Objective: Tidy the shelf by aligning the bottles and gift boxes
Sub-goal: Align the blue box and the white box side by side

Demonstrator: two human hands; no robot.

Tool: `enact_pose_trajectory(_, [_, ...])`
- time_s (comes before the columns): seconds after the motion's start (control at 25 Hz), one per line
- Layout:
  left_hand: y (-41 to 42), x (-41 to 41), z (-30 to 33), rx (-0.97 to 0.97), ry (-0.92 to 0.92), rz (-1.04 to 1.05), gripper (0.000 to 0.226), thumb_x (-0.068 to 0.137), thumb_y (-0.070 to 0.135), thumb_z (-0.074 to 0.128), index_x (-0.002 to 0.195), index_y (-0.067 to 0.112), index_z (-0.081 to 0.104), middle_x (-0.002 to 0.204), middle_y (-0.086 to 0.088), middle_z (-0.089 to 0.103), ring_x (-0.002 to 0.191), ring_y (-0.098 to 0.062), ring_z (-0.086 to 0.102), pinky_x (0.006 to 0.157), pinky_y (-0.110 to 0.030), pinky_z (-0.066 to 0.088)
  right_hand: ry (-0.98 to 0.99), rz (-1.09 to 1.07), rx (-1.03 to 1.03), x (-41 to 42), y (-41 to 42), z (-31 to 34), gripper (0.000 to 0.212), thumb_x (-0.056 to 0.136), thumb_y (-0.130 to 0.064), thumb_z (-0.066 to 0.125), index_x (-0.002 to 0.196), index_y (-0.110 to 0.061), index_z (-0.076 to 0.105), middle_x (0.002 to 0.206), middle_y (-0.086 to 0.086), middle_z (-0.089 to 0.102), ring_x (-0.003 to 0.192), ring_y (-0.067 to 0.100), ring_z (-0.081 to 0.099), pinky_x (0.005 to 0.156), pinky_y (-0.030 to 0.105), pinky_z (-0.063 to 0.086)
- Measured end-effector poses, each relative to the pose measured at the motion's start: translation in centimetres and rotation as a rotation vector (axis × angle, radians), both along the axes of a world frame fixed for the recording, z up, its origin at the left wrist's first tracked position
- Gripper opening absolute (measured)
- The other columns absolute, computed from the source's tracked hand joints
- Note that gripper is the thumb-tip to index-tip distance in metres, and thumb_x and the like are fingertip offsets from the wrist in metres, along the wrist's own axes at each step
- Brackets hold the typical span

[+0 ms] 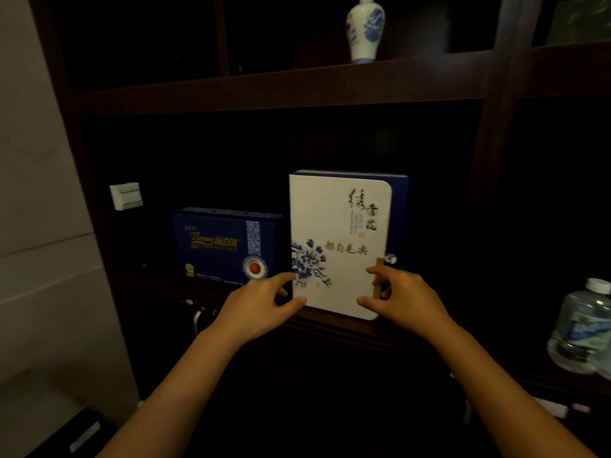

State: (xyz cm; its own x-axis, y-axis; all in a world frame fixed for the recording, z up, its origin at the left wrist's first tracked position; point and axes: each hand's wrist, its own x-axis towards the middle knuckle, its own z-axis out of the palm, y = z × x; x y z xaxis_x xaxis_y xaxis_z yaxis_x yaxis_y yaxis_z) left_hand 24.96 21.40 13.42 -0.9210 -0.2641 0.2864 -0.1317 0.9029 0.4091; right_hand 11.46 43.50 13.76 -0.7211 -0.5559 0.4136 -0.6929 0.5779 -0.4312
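A dark wooden shelf (264,90) fills the view. The white gift box (337,239), printed with blue flowers and black calligraphy, stands upright on the middle board near its front edge. Just left of the white gift box, set slightly further back, stands a lower blue gift box (224,246) with a red round seal. A clear plastic water bottle (578,332) stands well right of the white gift box, and a blue-and-white porcelain bottle (365,28) stands on the board above it. The left hand (258,309) pinches the white box's lower left corner, thumb in front, fingers curled behind the edge. The right hand (400,299) grips its lower right edge likewise, half closed.
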Motion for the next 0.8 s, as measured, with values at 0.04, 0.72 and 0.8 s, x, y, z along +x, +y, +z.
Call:
enact_pose_trajectory(0.04, [-2.2,-0.6,0.4,-0.024,0.01,0.022,0.062,0.08,0.066,0.046,0.136,0.041,0.032,0.118,0.01,0.062,0.09,-0.01,0.062,0.08,-0.037,0.054,0.003,0.006,-0.027,-0.7,-2.3,0.3,0.067,0.065,-0.058,0.066,0.124,-0.033,0.047,0.106,-0.008,0.062,0.08,0.007,0.057,0.076,0.033,0.054])
enact_pose_trajectory(0.72, [-29.9,-9.9,-0.3,-0.083,0.148,0.055,0.064,0.079,0.067,0.046,0.136,0.043,0.03,0.121,0.011,0.061,0.093,-0.006,0.062,0.078,-0.029,0.052,-0.008,0.116,-0.019,-8.2,-30.4,0.9,0.067,0.074,-0.046,0.066,0.133,-0.028,0.038,0.126,0.001,0.057,0.103,0.016,0.057,0.088,0.035,0.049])
enact_pose_trajectory(0.8, [-32.7,-11.8,0.3,-0.125,0.168,0.043,0.064,0.081,0.063,0.048,0.138,0.041,0.029,0.124,0.009,0.061,0.098,-0.01,0.062,0.082,-0.031,0.053,0.032,0.062,-0.021,-9.2,-32.4,1.4,0.067,0.076,-0.046,0.065,0.134,-0.029,0.037,0.129,0.0,0.055,0.106,0.016,0.057,0.09,0.037,0.048])
